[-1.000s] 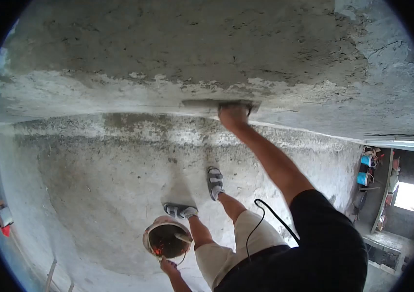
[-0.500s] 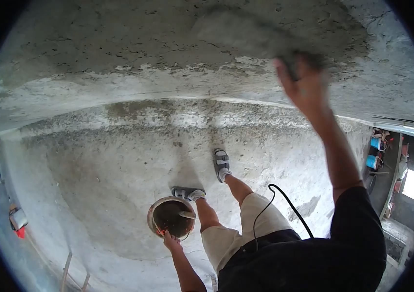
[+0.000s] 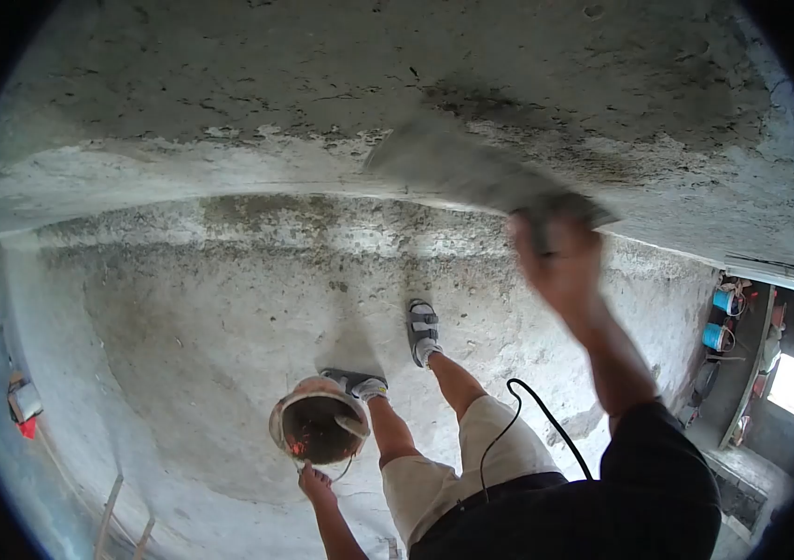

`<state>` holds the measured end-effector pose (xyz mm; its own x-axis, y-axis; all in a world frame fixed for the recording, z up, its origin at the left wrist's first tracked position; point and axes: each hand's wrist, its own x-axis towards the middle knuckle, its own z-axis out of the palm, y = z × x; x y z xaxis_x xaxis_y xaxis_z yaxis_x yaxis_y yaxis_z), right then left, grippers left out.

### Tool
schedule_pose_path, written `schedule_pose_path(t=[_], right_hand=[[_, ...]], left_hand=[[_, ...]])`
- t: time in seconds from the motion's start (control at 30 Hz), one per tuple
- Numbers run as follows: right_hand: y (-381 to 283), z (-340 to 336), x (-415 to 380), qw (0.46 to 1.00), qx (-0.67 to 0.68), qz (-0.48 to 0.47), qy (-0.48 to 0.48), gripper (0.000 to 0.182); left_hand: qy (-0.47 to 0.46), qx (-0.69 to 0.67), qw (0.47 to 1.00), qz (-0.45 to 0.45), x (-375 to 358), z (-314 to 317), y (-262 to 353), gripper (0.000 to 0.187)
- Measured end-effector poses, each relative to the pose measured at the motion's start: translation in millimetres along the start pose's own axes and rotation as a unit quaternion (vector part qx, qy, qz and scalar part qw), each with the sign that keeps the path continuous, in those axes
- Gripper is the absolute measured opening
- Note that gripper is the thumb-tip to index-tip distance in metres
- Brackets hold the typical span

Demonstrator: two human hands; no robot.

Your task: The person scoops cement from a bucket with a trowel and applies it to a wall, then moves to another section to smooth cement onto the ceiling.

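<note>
Grey, darker coating spreads across much of the upper wall (image 3: 229, 84), while a paler, patchy band runs beneath it toward the floor (image 3: 201, 308); coverage looks partial, with rough pits and ragged edges at right. Blurred at the wall's lower part, a broad trowel (image 3: 472, 170) slants from left down to right, and whether its blade touches the wall cannot be told. The right hand (image 3: 565, 266) is wrapped around its handle, though the exact finger placement is blurred. On the near side, the left hand (image 3: 316, 483) has its fingers closed at the edge of a bucket (image 3: 278, 431), on rim or bail, I cannot tell which. The bucket sits well apart from the blade, beside one sandal (image 3: 357, 381), and wall extends left and right of the trowel, leaving sideways room.
</note>
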<state>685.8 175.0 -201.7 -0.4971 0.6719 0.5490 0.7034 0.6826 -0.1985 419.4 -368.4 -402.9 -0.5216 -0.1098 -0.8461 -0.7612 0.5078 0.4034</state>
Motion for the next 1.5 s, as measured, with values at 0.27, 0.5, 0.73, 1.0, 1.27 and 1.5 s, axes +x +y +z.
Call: schedule_pose_path(t=[0.27, 0.5, 0.73, 1.0, 1.27, 1.5], right_hand=[[10, 31, 44, 0.975, -0.141, 0.083, -0.148, 0.027], [100, 269, -195, 0.776, -0.141, 0.248, -0.562, 0.017], [116, 247, -279, 0.742, -0.098, 0.331, -0.574, 0.041], [96, 108, -270, 0.767, 0.004, 0.363, -0.529, 0.055], [4, -120, -503, 0.800, 0.040, 0.385, -0.458, 0.029], [-219, -217, -705, 0.599, 0.057, 0.663, -0.446, 0.027]], left_hand=[[-0.006, 0.011, 1.000, -0.016, 1, 45, -3, 0.038], [-0.001, -0.006, 1.000, -0.004, -13, 32, -1, 0.034], [-0.072, -0.002, 0.997, 0.011, -59, 86, 27, 0.030], [-0.208, 0.006, 0.976, 0.067, -128, 90, 97, 0.033], [-0.437, 0.007, 0.893, 0.108, -227, 67, 169, 0.024], [-0.627, 0.024, 0.746, 0.223, -308, 32, 204, 0.018]])
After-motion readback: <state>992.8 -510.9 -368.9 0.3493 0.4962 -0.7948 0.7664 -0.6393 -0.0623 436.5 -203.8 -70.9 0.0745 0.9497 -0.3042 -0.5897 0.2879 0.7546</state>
